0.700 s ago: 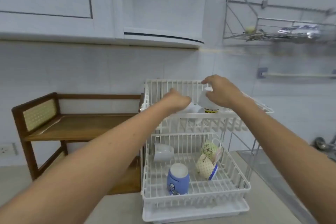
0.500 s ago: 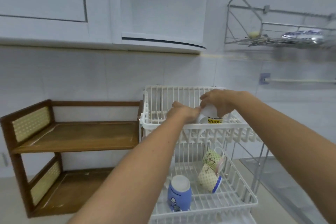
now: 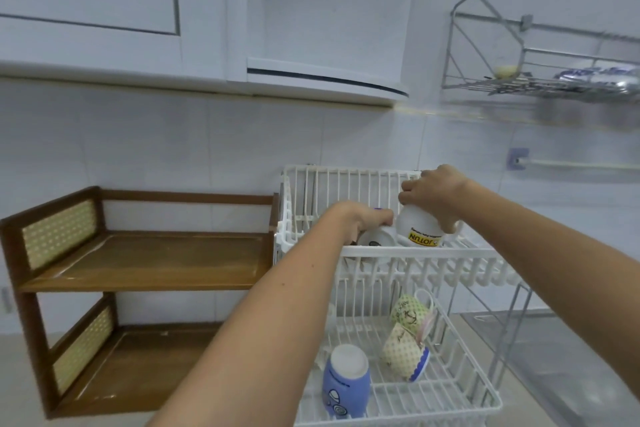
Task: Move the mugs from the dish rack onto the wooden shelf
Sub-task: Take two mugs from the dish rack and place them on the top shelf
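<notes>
A white two-tier dish rack (image 3: 412,252) stands on the counter right of a wooden two-level shelf (image 3: 152,262). In the rack's upper tier my right hand (image 3: 433,196) grips an upside-down white mug with a yellow label (image 3: 417,230), lifted and tilted. My left hand (image 3: 363,220) closes over another white mug (image 3: 375,238) beside it. The lower tier holds an upside-down blue mug (image 3: 346,381) and two cream patterned mugs (image 3: 407,340) lying on their sides.
White wall cabinets hang overhead. A metal wire wall rack (image 3: 540,80) with small items is mounted at the upper right, a towel bar below it. A steel sink surface (image 3: 554,357) lies right of the dish rack. Both shelf levels hold nothing.
My right hand has lifted and tilted the labelled mug slightly. My left hand has settled onto the second white mug. The view has shifted so that the rack sits lower and further right.
</notes>
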`<act>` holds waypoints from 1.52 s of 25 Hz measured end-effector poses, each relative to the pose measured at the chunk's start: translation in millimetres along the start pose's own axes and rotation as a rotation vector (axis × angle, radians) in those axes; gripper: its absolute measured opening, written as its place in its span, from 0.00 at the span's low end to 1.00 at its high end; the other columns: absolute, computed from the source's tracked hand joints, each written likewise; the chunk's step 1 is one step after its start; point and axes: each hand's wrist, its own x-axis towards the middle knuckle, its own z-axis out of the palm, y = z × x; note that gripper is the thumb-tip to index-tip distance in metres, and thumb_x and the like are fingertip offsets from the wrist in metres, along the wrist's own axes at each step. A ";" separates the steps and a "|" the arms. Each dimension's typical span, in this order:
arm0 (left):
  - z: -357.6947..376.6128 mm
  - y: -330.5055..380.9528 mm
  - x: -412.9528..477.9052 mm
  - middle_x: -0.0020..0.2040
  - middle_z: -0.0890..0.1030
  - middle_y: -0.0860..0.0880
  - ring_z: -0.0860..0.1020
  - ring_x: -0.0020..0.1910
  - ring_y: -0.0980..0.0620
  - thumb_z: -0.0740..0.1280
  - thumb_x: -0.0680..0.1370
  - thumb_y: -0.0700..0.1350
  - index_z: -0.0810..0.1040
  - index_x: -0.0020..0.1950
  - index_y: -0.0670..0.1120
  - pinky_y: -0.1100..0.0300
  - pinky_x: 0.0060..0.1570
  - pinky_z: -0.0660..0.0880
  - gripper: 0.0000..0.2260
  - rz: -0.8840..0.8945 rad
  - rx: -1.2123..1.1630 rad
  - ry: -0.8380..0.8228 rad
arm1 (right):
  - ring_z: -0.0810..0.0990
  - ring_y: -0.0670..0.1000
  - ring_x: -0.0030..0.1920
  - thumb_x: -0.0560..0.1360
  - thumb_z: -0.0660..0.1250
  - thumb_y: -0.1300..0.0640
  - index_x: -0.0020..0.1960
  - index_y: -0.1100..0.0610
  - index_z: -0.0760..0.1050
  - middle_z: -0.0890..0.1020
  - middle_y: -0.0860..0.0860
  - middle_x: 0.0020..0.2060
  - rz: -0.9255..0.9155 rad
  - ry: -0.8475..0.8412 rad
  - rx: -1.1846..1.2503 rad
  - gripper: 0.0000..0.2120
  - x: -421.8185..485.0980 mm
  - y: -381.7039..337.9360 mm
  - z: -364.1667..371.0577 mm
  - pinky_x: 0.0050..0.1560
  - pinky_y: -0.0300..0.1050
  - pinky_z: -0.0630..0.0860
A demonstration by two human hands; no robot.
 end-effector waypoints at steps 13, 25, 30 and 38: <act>-154.0 -83.1 -147.0 0.48 0.79 0.37 0.79 0.46 0.44 0.62 0.76 0.52 0.75 0.59 0.38 0.60 0.36 0.80 0.19 0.257 -0.960 -0.185 | 0.82 0.51 0.45 0.60 0.77 0.51 0.57 0.55 0.73 0.82 0.52 0.48 0.068 0.576 2.218 0.28 -54.8 -21.6 -46.3 0.35 0.46 0.82; -272.6 -230.1 -117.4 0.56 0.80 0.43 0.80 0.53 0.43 0.76 0.68 0.52 0.71 0.64 0.45 0.44 0.54 0.78 0.29 0.040 -0.338 0.758 | 0.85 0.55 0.46 0.47 0.81 0.53 0.58 0.59 0.73 0.85 0.56 0.47 -0.163 0.288 2.615 0.41 16.7 -236.2 -221.8 0.42 0.54 0.83; -294.0 -264.3 -74.2 0.55 0.79 0.45 0.76 0.48 0.48 0.78 0.67 0.48 0.70 0.64 0.44 0.55 0.46 0.74 0.30 0.076 -0.250 0.891 | 0.83 0.54 0.43 0.51 0.82 0.57 0.51 0.57 0.73 0.84 0.54 0.43 0.294 0.254 2.529 0.32 107.4 -299.6 -222.9 0.42 0.49 0.82; -324.5 -306.9 -21.3 0.64 0.77 0.43 0.76 0.61 0.42 0.77 0.68 0.49 0.66 0.69 0.46 0.47 0.61 0.74 0.34 0.090 -0.229 0.865 | 0.78 0.54 0.47 0.50 0.81 0.48 0.56 0.52 0.65 0.79 0.52 0.48 0.447 0.285 2.252 0.40 176.0 -342.9 -214.6 0.42 0.44 0.74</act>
